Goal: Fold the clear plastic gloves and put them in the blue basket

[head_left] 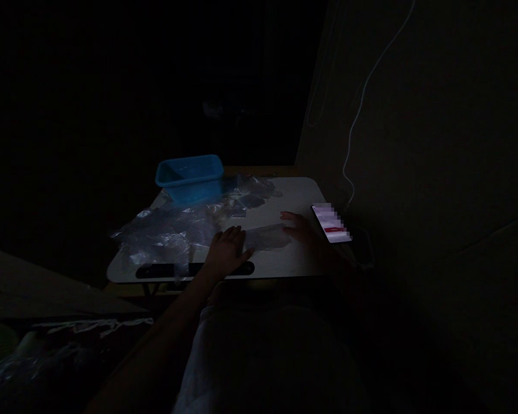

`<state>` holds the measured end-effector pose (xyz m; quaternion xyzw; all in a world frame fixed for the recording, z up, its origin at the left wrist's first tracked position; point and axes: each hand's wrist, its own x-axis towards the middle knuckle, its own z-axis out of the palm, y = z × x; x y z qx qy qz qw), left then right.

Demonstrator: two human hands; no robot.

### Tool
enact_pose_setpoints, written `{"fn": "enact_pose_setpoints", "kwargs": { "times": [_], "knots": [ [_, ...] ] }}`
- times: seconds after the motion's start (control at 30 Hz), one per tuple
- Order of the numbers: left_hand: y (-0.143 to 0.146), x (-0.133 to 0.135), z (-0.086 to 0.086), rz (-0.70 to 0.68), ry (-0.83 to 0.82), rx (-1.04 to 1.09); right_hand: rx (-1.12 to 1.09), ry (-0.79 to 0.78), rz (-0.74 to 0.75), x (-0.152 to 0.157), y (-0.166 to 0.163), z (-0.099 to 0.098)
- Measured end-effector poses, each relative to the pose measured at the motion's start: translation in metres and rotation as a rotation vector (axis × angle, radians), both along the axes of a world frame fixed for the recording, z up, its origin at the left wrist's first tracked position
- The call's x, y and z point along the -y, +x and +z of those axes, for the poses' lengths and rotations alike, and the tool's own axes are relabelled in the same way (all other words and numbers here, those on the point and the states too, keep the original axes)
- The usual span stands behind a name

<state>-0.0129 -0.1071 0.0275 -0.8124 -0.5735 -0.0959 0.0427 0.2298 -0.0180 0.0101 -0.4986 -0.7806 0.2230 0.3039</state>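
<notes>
A clear plastic bag (267, 237) lies flat on the white table (297, 195) between my two hands. My left hand (228, 250) rests at the bag's left end, palm down with its fingers stretched out. At the opposite end, my right hand (300, 227) has its fingers apart at the bag's edge; dim light hides much of it. Left of my left hand is a loose heap of crumpled clear plastic (168, 230). Smaller plastic pieces (250, 200) lie farther back on the table.
A blue plastic basin (194, 187) stands at the table's back left. A lit phone (331, 224) is by the right edge, near a white cable (351, 132) hanging along the wall. A black strip (155, 270) runs along the front edge. More plastic (30, 365) lies low at left.
</notes>
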Motion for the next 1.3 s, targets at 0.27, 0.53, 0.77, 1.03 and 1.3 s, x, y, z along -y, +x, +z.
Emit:
{"fn": "enact_pose_setpoints", "kwargs": {
  "times": [0.27, 0.53, 0.77, 1.03, 1.3],
  "knots": [
    [0.0, 0.0, -0.001, -0.002, 0.007, 0.001, 0.325, -0.173, 0.208, -0.032, -0.015, 0.022],
    [0.0, -0.001, -0.001, 0.004, 0.009, -0.009, 0.31, -0.288, 0.275, -0.037, -0.015, 0.032],
    [0.001, 0.0, -0.002, -0.002, 0.012, 0.035, 0.136, -0.326, 0.201, -0.029, -0.006, 0.026],
    [-0.01, -0.013, -0.004, -0.096, -0.011, 0.531, -0.04, -0.223, 0.193, -0.024, -0.002, 0.011],
    [0.012, -0.065, -0.004, -0.067, -0.364, 1.241, -0.313, -0.328, 0.188, -0.018, -0.003, 0.01]
  ]
}}
